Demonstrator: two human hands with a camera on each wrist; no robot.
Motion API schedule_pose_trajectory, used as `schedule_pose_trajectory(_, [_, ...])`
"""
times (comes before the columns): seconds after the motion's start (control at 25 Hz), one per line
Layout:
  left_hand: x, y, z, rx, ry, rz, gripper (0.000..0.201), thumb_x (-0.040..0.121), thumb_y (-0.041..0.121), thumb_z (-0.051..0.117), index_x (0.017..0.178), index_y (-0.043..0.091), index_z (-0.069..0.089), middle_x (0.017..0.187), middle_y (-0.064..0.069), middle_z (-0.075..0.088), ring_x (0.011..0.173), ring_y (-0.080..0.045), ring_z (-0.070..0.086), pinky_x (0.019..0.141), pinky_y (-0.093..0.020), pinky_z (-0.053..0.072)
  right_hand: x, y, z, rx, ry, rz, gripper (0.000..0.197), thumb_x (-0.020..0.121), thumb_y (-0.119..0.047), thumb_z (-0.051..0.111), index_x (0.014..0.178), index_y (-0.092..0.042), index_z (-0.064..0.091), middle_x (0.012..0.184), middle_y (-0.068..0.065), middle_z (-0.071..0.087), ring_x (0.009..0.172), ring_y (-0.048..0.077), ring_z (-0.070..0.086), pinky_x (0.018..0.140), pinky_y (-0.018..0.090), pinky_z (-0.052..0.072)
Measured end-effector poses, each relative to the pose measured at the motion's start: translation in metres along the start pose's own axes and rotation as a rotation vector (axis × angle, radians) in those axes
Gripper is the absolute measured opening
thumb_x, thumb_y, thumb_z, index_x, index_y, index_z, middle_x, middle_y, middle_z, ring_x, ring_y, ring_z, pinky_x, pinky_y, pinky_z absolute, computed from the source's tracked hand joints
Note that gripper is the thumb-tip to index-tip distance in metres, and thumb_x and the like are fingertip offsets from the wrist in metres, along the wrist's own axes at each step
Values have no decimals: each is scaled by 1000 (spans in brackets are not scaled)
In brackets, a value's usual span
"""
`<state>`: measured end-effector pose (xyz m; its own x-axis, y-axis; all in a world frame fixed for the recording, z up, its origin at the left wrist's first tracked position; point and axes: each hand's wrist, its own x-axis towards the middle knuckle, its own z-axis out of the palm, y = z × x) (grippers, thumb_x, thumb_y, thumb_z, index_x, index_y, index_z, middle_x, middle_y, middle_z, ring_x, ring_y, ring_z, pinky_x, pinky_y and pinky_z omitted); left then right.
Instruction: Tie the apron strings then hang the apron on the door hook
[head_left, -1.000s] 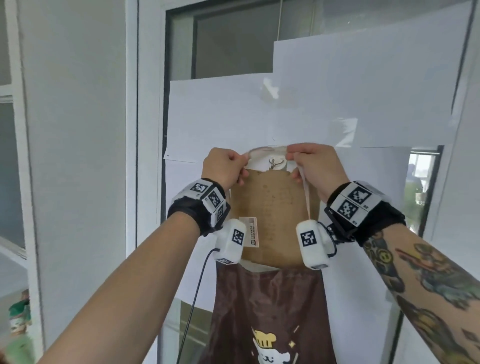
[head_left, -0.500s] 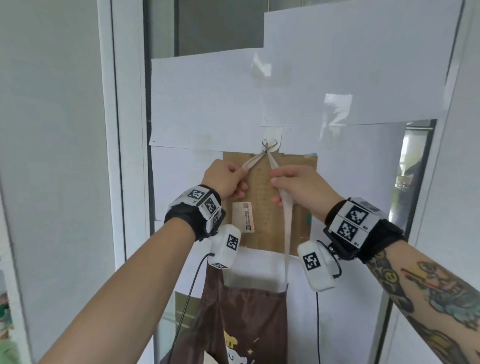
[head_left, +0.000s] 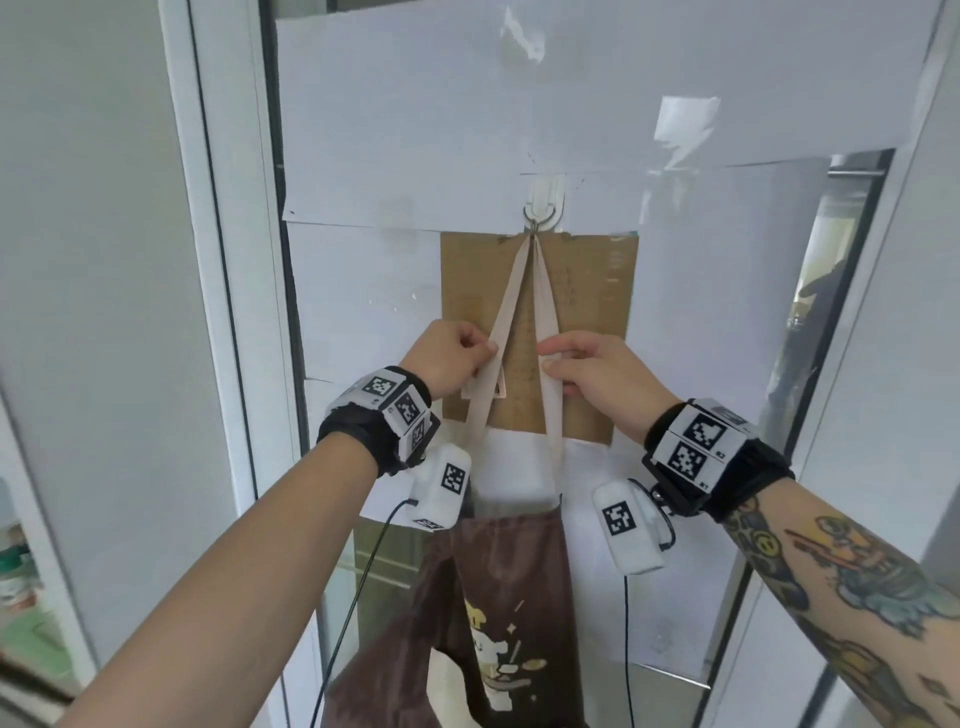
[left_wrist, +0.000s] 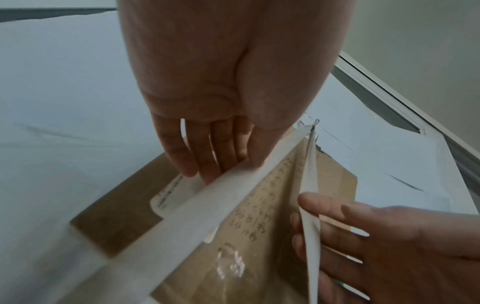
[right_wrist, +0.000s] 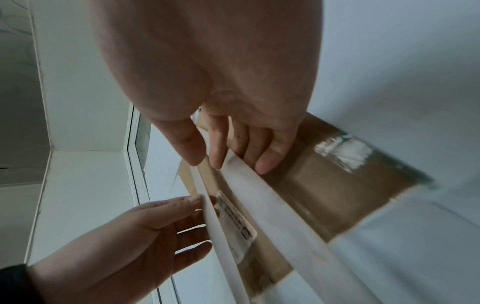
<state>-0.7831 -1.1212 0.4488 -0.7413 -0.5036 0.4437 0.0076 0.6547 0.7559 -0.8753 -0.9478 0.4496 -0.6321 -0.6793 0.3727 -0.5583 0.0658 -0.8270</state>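
A brown apron with a cartoon print hangs from a small metal door hook by its cream neck strap. Both sides of the strap run down from the hook in a narrow V. My left hand pinches the left side of the strap about halfway down. My right hand pinches the right side at the same height. In the left wrist view the left hand has its fingers behind the strap. In the right wrist view the right hand holds the strap between thumb and forefinger.
A brown cardboard sheet with a small label is taped to the door behind the strap. White paper sheets cover the glass above. The white door frame stands to the left, a window strip to the right.
Both hands have slid down from the hook along the strap. The strap loop now hangs on the hook, and the apron hangs lower.
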Motion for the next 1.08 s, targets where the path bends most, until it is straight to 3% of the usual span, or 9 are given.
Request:
schedule_pose_trajectory(0.16, [-16, -13, 4, -57, -61, -80, 17, 91, 13, 54, 93, 1, 66, 87, -13, 68, 70, -18, 63, 67, -25, 55, -15, 16, 4, 29, -10, 64, 19, 84, -16, 62, 100, -14, 71, 106, 10, 71, 103, 22, 65, 95, 32, 51])
schedule_pose_trajectory(0.32, [-26, -26, 11, -52, -122, -129, 27, 90, 18, 55, 102, -4, 65, 94, -16, 68, 78, -21, 64, 71, -26, 54, -24, 37, 5, 25, -18, 95, 15, 81, -17, 64, 92, -14, 75, 106, 14, 72, 105, 27, 64, 97, 37, 51])
schedule_pose_trajectory(0.44, [-33, -35, 14, 22, -164, -121, 27, 88, 21, 59, 92, -5, 63, 86, -13, 65, 76, -19, 62, 73, -30, 52, -32, 51, 6, -23, -45, 107, 16, 83, -17, 63, 94, -15, 74, 105, 11, 71, 102, 25, 63, 94, 34, 51])
schedule_pose_trajectory(0.56, [-36, -47, 18, 63, -186, -136, 17, 87, 21, 60, 79, 6, 59, 82, -13, 63, 78, -23, 60, 76, -36, 52, -38, 62, 9, -23, -64, 121, 16, 84, -16, 62, 97, -16, 73, 104, 8, 70, 98, 21, 62, 91, 31, 51])
schedule_pose_trajectory(0.72, [-40, -63, 22, 82, -206, -178, 19, 87, 22, 60, 69, 15, 58, 83, -12, 64, 78, -24, 61, 82, -43, 54, -42, 74, 14, -41, -69, 123, 18, 84, -14, 62, 99, -14, 72, 108, 17, 70, 88, 20, 61, 92, 37, 51])
schedule_pose_trajectory(0.92, [-50, -69, 29, 35, -199, -193, 7, 87, 22, 61, 85, 15, 63, 84, -4, 63, 82, -20, 59, 80, -37, 50, -50, 82, 18, -14, -82, 113, 16, 83, -14, 64, 97, -17, 71, 99, 1, 69, 89, 13, 62, 95, 31, 48])
schedule_pose_trajectory(1.08, [-71, -76, 24, 44, -87, -167, 26, 87, 27, 60, 112, 18, 60, 105, 5, 64, 100, -12, 59, 92, -29, 46, -70, 88, 19, 26, 10, 105, 14, 80, -12, 66, 90, -20, 72, 100, -3, 70, 95, 9, 63, 89, 23, 45])
